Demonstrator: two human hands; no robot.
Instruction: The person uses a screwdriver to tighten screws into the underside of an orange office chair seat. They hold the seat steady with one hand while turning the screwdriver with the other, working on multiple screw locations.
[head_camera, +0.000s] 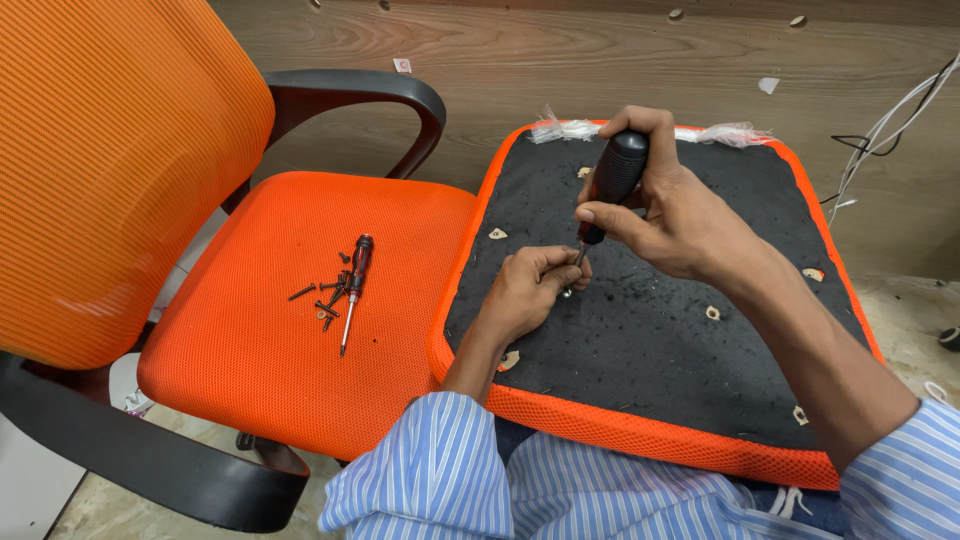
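An upturned seat cushion (660, 330), black underneath with an orange mesh rim, lies across my lap. My right hand (672, 210) is shut on a black-handled screwdriver (616, 175), held nearly upright with its tip down on the black underside. My left hand (533, 287) pinches the shaft and a small screw at the tip. Several pale mounting holes dot the black fabric.
An orange office chair (250, 330) with black armrests stands to the left. On its seat lie a second, smaller screwdriver (353, 285) and several loose dark screws (322, 302). A wooden panel wall rises behind, with white cables (890, 125) at the right.
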